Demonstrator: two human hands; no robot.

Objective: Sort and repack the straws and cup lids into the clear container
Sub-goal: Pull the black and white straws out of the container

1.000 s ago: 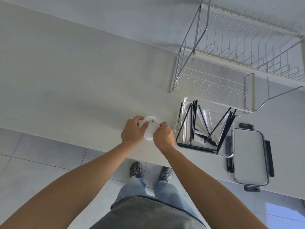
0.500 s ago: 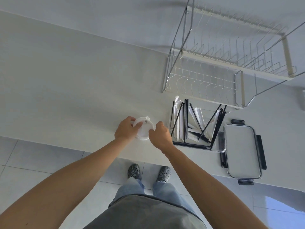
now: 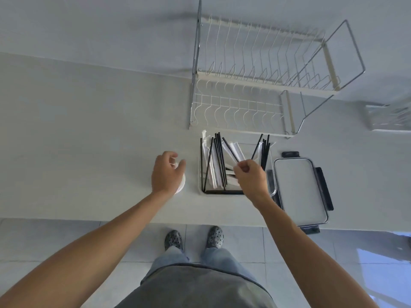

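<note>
Head view, the only one we have: we read this as the sorting step, with the straws standing in the clear container on the surface and the cup lids stacked just left of it. Left hand sits over the lid stack, fingers curled round its top edge, so that grip looks clamped on the lids, though the palm hides most of the stack. Right hand is above the container's near right part, fingertips pinched together around what looks like a straw end; we can't tell which straw or if it's truly caught. Next move, in our judgement: pull the straws into tidy bundles by kind, lay them flat, then drop the lids in beside them. The container lid lies flat just right of the container, latches out, ready for closing later. Materials: thin black rigid straws mixed with white paper-wrapped ones, leaning at odd angles and crossing; the lids are translucent white thin plastic discs, light and slippery when stacked; the container is a clear hard-walled rectangle. White wire dish rack stands behind, apart from it.
</note>
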